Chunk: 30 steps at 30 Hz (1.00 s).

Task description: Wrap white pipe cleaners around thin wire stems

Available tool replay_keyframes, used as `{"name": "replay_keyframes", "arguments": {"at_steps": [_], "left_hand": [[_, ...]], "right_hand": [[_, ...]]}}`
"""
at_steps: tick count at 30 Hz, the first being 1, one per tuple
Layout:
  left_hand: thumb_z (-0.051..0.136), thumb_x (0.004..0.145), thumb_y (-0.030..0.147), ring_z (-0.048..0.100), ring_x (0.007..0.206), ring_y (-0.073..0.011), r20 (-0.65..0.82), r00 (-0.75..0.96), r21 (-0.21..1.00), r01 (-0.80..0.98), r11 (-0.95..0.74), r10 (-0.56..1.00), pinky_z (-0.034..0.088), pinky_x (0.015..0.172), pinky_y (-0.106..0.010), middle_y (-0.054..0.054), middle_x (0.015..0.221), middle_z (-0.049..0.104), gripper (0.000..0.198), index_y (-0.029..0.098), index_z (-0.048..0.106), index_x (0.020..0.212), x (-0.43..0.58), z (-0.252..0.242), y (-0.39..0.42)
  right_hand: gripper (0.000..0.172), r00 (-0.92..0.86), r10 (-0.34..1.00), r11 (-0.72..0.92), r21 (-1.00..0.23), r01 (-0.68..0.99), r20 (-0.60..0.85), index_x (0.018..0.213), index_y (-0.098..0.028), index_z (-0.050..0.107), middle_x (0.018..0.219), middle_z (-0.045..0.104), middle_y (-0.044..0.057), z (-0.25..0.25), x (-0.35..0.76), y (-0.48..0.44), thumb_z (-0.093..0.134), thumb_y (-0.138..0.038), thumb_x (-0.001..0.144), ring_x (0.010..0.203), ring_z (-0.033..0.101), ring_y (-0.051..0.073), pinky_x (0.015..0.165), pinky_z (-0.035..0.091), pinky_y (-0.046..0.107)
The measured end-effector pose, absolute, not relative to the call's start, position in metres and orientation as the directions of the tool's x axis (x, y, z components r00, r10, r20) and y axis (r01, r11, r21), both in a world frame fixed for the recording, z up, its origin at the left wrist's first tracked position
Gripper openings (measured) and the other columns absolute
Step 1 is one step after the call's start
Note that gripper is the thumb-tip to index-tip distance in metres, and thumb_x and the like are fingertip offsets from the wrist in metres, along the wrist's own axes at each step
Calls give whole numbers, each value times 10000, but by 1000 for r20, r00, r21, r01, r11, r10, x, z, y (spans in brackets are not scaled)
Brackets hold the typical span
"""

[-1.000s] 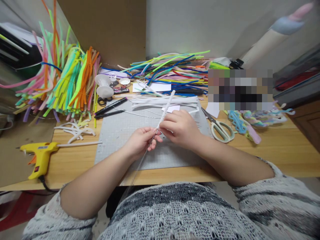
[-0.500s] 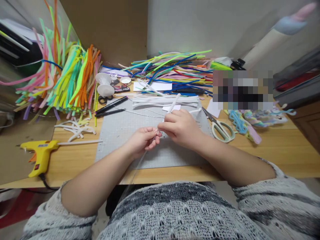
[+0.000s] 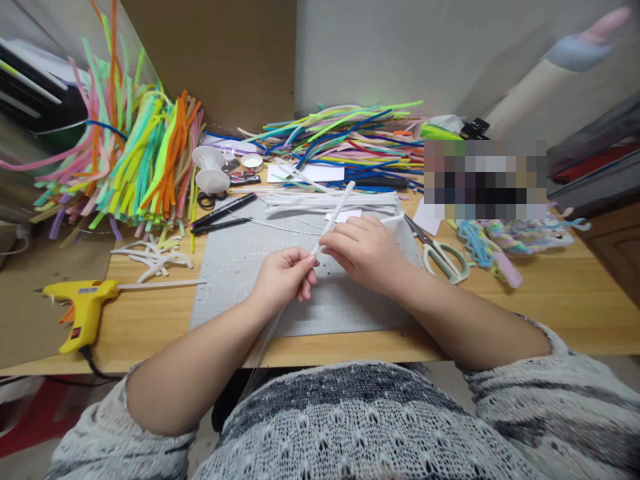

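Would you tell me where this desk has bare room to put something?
Bare wood: between glue gun and grey mat, and on the table in front of the scissors. The mat's left part is free. Crowded: the back, under pipe cleaner heaps, and mid-mat, where left hand and right hand hold a white pipe cleaner.

White pipe cleaner (fuzzy, straight) slants up over grey mat.

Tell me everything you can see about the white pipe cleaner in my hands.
The white pipe cleaner is fuzzy, thin and straight, slanting up and away over the grey mat. The right hand pinches its lower part; the left hand grips just below, where a bare wire runs on toward the body.
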State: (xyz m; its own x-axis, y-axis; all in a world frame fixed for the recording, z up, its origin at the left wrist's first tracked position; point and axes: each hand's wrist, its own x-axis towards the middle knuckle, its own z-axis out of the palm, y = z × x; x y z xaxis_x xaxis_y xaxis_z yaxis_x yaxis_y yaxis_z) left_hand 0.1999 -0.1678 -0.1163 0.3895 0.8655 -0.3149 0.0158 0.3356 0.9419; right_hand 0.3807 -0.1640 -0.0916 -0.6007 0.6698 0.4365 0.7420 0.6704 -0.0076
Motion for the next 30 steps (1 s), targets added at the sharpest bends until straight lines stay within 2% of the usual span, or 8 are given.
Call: {"name": "replay_keyframes", "arguments": {"at_steps": [5, 10, 13, 15, 18, 22, 26, 30], "left_hand": [[615, 764, 320, 476, 313, -63, -330, 422, 921, -53, 387, 844, 317, 286, -164, 23, 506, 572, 205, 121, 577, 733, 197, -116, -164], [634, 749, 312, 465, 300, -59, -342, 477, 933, 67, 354, 810, 318, 305, -165, 23, 479, 571, 200, 122, 587, 708, 197, -110, -168], [631, 744, 295, 455, 296, -55, -339, 551, 938, 141, 315, 763, 308, 312, -163, 23, 471, 570, 184, 128, 591, 680, 196, -105, -172], [630, 743, 294, 461, 302, -52, -336, 630, 938, 156, 309, 700, 295, 313, -157, 18, 483, 583, 175, 130, 604, 686, 193, -102, -174], [635, 741, 316, 472, 311, -52, -304, 733, 935, 106, 339, 608, 299, 315, -156, 11, 500, 598, 181, 138, 626, 710, 189, -97, -176], [660, 724, 348, 471, 306, -51, -266, 770, 927, 39, 373, 580, 304, 310, -158, 10, 493, 601, 203, 147, 638, 711, 183, -92, -178], [674, 711, 360, 475, 300, -54, -227, 760, 924, -30, 381, 609, 274, 295, -155, 3, 489, 610, 218, 145, 641, 716, 180, -90, -177], [686, 689, 369, 448, 285, -46, -181, 673, 917, -149, 371, 717, 281, 300, -155, 12, 472, 604, 239, 138, 634, 722, 178, -87, -174]], "right_hand": [[218, -685, 595, 731, 72, 679, 419, 843, -216, 632, 771, 610, 33, -81, 389, -165, 426, -223, 916, 750, 420, 165, 695, 240, 325], [259, -803, 512, 819, 109, 563, 305, 788, -224, 638, 809, 609, 20, -47, 385, -161, 423, -258, 929, 778, 424, 153, 731, 246, 338], [266, -880, 457, 887, 2, 461, 130, 699, -205, 638, 739, 590, 12, -20, 376, -148, 479, -260, 905, 756, 443, 141, 711, 264, 331], [245, -913, 408, 904, -145, 402, 11, 652, -203, 645, 680, 581, -7, -7, 370, -135, 550, -280, 864, 718, 458, 125, 682, 283, 311], [176, -898, 432, 826, -367, 429, -77, 680, -211, 680, 649, 599, -30, 1, 366, -114, 638, -344, 786, 684, 489, 109, 648, 311, 286], [146, -877, 441, 723, -505, 472, -190, 743, -228, 706, 660, 640, -45, -7, 366, -97, 686, -372, 722, 666, 520, 103, 643, 351, 268], [124, -897, 394, 671, -604, 430, -200, 817, -188, 683, 707, 655, -26, -24, 369, -99, 602, -280, 802, 662, 540, 91, 631, 373, 236], [137, -863, 502, 676, -594, 436, -61, 844, -148, 635, 744, 642, 6, -37, 376, -113, 504, -188, 841, 664, 536, 95, 608, 378, 219]]}}
